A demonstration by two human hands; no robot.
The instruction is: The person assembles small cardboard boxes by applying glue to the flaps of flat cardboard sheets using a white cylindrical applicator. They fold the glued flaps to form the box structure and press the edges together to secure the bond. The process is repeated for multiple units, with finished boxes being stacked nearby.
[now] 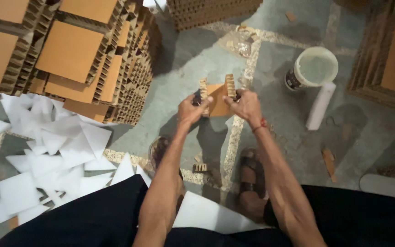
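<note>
Both hands are closed on one small cardboard piece held up at the centre of the frame: the left hand grips its left edge with fingers curled tight, the right hand grips its right edge the same way, a red thread around the wrist. The arms reach forward from the bottom of the frame, elbows bent, forearms converging toward the piece. The piece is a flat brown square with a ribbed honeycomb strip standing up along each side, so it forms a shallow channel. Below it lies the floor, grey stone with pale seams, and sandalled feet show under the arms. A small honeycomb scrap lies between the feet. At upper right stand a white bucket and, just beside it, a white roll. Stacks of cardboard panels fill the upper left, and white triangular sheets are scattered at lower left.
</note>
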